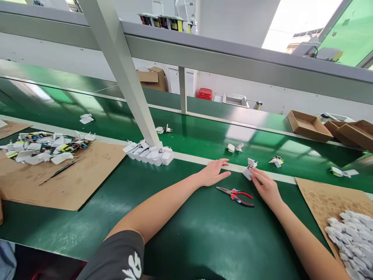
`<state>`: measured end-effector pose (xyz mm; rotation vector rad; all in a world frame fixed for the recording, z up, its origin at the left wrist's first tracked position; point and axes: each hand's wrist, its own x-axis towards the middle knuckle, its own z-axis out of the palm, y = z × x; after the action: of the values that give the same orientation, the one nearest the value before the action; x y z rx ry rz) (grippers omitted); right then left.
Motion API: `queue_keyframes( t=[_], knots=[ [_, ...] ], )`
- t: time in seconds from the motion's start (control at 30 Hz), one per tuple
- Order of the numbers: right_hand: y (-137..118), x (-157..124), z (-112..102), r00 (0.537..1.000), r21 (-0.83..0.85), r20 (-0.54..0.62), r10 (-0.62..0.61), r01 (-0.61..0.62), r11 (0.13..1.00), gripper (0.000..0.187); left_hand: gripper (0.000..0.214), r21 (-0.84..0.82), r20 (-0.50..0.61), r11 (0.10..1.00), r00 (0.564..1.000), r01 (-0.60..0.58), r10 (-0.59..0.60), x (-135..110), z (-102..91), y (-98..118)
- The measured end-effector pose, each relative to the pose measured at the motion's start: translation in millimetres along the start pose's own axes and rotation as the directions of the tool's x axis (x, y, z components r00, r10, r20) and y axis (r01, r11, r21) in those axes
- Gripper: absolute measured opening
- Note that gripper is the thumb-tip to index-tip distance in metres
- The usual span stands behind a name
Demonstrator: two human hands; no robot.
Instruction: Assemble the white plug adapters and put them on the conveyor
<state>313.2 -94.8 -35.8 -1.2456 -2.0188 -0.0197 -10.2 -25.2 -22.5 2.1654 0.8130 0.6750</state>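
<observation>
Between the thumb and fingers of my right hand (265, 187) is a white plug adapter housing (248, 173), its hinged-looking upper part standing up, at the pale strip along the belt. My left hand (215, 172) hovers or rests near that strip with its fingers apart and nothing in them. Just below the two hands lie red-and-black needle-nose pliers (234, 195), jaws pointing left. Left of my left hand, a row of several white plug adapter housings (149, 153) stands against the post. Beyond the strip, small opened adapter pieces (234, 147) with yellow parts sit on the green belt.
A cardboard sheet (105, 171) at left bears a heap of circuit boards and white shells (46, 146), plus tweezers (60, 170). Another sheet (317, 194) at right carries many white pieces (352, 237). A slanted post (125, 74) and a rail (233, 58) cross ahead. Cardboard trays (309, 126) stand behind.
</observation>
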Motion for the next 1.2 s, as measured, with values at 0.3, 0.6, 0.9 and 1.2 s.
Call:
queue_keyframes(
  t=[0.3,0.6,0.9,1.2],
  knots=[
    [3,-10,-19,1.000,0.021,0.009,0.010,-0.010,1.000,0.046,0.059,-0.028,-0.021,0.999,1.000,0.017,-0.018,3,0.1,-3],
    [-1,-18,-6,0.995,0.019,0.098,0.002,-0.004,1.000,0.047,0.057,-0.030,-0.034,0.999,0.999,0.017,-0.018,3,-0.4,-3],
    [-11,-9,-13,1.000,0.046,-0.002,-0.007,0.007,0.999,0.050,0.055,-0.029,-0.049,0.999,0.999,0.019,-0.020,3,1.1,-4],
    [-11,-19,3,0.993,0.044,0.116,0.021,-0.026,0.999,0.051,0.054,-0.012,-0.043,1.000,0.999,0.020,-0.021,3,-1.0,-1]
  ],
)
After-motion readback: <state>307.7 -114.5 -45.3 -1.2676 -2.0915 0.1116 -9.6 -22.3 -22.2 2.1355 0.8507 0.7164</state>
